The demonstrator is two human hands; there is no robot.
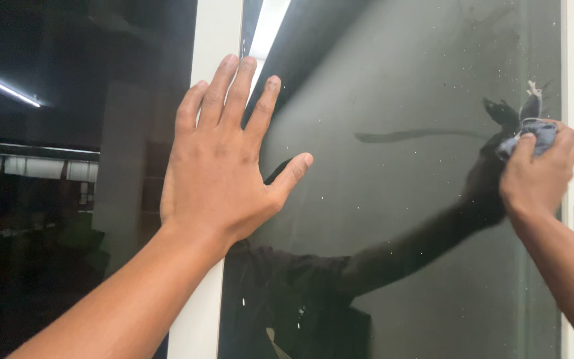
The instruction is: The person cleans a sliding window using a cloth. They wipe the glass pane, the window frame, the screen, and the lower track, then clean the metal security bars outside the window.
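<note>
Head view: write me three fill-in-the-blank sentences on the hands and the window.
The left hand lies flat with fingers spread across the white ____ and the glass pane.
The right hand presses a bunched blue ____ against the glass.
A dark ____ of the arm shows in the pane.

Missing words: frame; cloth; reflection

Your left hand [224, 163] lies flat across the upright frame post [200, 319] left of the glass pane [393, 80], while far to the right your right hand [538, 176] presses a cloth [531, 133] on that pane near its right frame edge [571, 66].
</note>
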